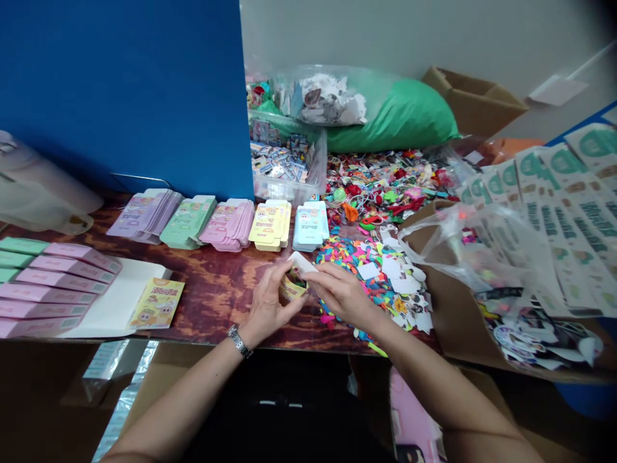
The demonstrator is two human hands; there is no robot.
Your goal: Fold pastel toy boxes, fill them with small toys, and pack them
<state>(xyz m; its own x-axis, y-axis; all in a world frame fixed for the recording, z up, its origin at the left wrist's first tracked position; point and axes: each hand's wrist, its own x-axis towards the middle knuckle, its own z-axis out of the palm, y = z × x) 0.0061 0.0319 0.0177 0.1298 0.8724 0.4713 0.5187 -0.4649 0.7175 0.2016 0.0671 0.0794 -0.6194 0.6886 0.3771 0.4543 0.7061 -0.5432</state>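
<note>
From where I stood, the yellow box [292, 294] was between the two hands, just above the near part of the surface [212, 302], its mouth turned upward and a white flap [301, 262] standing at the far side. The left hand [268, 299] had its grip curled around the box, thumb on the near face; the right hand [341, 293] had its fingers at the flap, though I couldn't tell whether that grip was pinching it. So much was covered that the long axis was unclear. The right hand was the nearer to the loose, brightly coloured pieces [344, 252], heaped just right of the box. Well off to the left, pink boxes [60, 281] lay in a row on the streaked brown wood. Beyond the hands ran stacks of pastel cartons [227, 224], then a clear tub [315, 183], a bulging green bag [402, 119] and, behind, the grey wall [385, 32] beside a blue panel [125, 83].
</note>
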